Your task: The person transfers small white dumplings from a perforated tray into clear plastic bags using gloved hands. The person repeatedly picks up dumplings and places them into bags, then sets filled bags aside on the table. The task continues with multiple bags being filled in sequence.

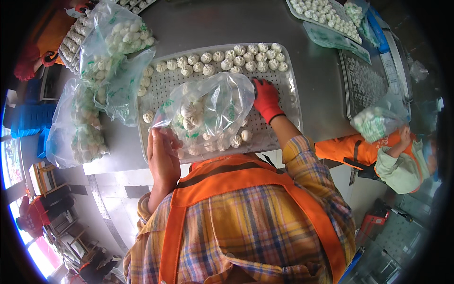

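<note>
A clear plastic bag [228,96] with green print lies across a perforated metal tray [283,88], with several pleated buns [191,110] inside it or seen through it. My bare left hand [163,156] holds the bag at its near left end, with the fingers partly behind the film. At the bag's right end is my right hand [267,99] in a red glove with dark fingertips. Its fingers are bent down by the film, and their grip is hidden. Loose buns [207,69] line the tray's far side, and a few more [246,135] sit near its front edge.
Filled bags [88,131] crowd the table's left side. More trays of buns [322,14] stand far right, above an overturned or bare tray [365,81]. A co-worker's hand [404,136] is beside another filled bag [379,120]; a red-gloved person works far left.
</note>
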